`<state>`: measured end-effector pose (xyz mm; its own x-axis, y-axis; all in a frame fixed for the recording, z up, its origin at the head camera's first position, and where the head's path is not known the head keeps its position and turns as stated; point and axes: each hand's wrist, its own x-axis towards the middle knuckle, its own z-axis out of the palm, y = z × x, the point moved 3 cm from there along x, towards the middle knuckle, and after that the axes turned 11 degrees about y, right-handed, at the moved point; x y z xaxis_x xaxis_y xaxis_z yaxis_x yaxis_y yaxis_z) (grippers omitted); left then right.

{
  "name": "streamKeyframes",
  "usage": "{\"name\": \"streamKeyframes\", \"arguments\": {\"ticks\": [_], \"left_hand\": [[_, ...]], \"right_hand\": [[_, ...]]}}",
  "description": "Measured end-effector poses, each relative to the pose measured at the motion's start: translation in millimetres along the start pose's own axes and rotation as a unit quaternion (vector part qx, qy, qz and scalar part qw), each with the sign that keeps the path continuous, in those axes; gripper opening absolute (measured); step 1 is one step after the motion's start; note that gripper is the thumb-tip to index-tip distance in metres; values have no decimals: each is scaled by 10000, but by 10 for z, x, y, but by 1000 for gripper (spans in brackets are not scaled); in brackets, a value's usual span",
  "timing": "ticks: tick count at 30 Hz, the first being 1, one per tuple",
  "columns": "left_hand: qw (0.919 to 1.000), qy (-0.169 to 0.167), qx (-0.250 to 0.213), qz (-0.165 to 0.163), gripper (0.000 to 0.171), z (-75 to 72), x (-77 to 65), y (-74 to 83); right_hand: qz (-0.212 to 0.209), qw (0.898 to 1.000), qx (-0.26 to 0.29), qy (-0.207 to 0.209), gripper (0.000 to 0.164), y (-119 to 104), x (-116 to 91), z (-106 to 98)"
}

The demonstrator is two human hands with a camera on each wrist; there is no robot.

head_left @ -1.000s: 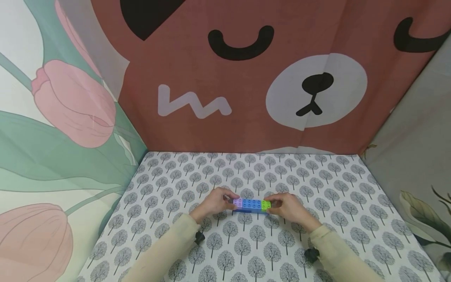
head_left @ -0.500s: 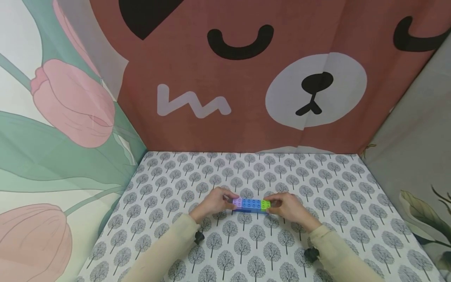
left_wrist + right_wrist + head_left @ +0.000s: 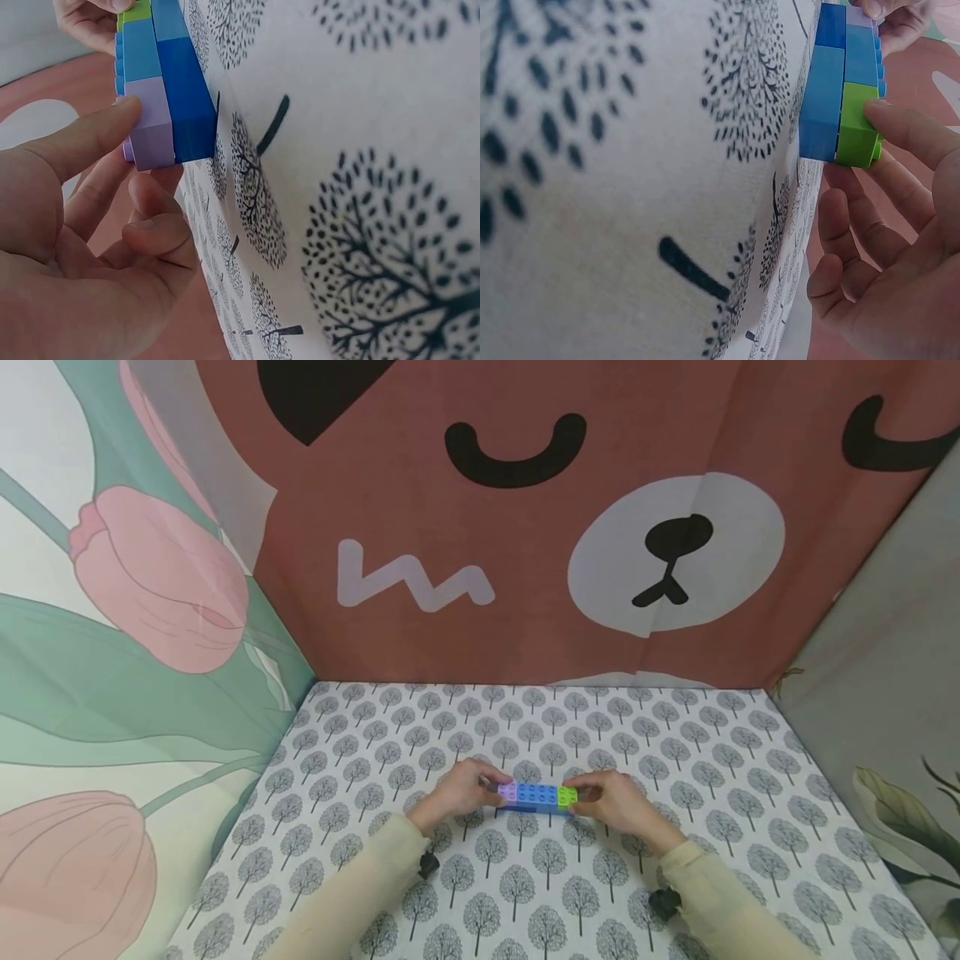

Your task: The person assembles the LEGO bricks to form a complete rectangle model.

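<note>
A toy-brick row two layers high rests on the tree-print cloth, studs up. On top, a lilac brick (image 3: pixel 151 124) forms the left end, a blue brick (image 3: pixel 537 794) the middle and a lime green brick (image 3: pixel 857 124) the right end. Beneath them lie a dark blue brick (image 3: pixel 189 101) on the left and a lighter blue brick (image 3: pixel 820 105) on the right. My left hand (image 3: pixel 463 788) pinches the lilac brick between thumb and fingers, its other fingers curled below. At the opposite end, my right hand (image 3: pixel 618 802) pinches the green brick the same way.
White cloth (image 3: pixel 360 852) printed with dark trees covers the table. A red-brown bear-print curtain (image 3: pixel 420 643) hangs along the back edge. A tulip-print curtain (image 3: pixel 157 585) closes the left side and a grey one (image 3: pixel 870 677) the right.
</note>
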<state>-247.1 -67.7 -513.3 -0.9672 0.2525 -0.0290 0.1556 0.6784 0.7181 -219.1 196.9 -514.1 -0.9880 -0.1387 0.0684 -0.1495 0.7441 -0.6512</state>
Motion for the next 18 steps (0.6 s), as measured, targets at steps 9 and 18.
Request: {"name": "streamKeyframes", "arguments": {"ticks": [9,18], "left_hand": [[9999,-13,92,-68,32,19,-6,34],[9998,26,35,-198,34,34,-19,25]], "right_hand": [[5,10000,75,-21,42,11,-4,2],[-147,9999,-17,-48,42,13,9,-4]]}}
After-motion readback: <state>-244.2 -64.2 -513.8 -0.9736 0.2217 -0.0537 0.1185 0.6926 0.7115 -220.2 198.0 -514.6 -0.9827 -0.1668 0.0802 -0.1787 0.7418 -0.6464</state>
